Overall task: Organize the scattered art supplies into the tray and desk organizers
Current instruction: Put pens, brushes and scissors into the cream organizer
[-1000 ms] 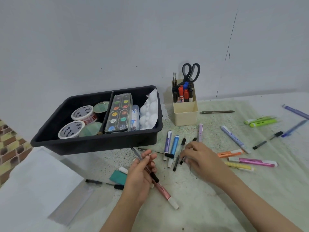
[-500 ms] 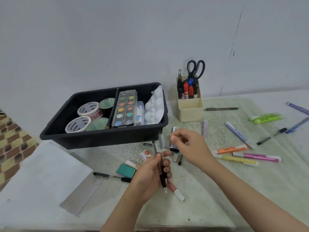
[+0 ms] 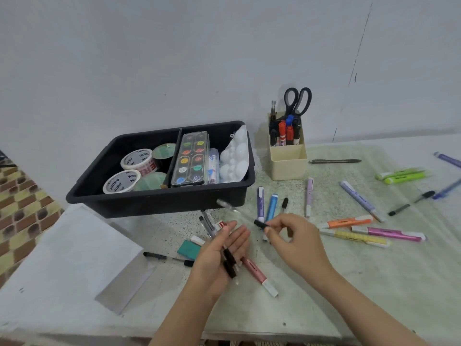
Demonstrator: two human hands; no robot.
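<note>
Gathering pens at the lower centre of the frame, the right hand feeding the left.

The left hand [image 3: 212, 260] is lying palm-up with its fingers nearly straight, cradling a bundle of pens [image 3: 229, 264] whose long axis is running diagonally from upper left to lower right across the palm. Whether the thumb is clamping them I cannot tell. Just right of it, the right hand [image 3: 294, 243] is pinching a black-capped pen [image 3: 259, 223] between thumb and curled fingertips. The cap is pointing left toward the left fingertips, a small gap apart, so this pen is probably heading into the bundle and needs turning to match that diagonal. The beige organizer [image 3: 288, 164] is standing above and to the right, nearer the right hand. The black tray [image 3: 159, 203] is sitting to the upper left.
</note>
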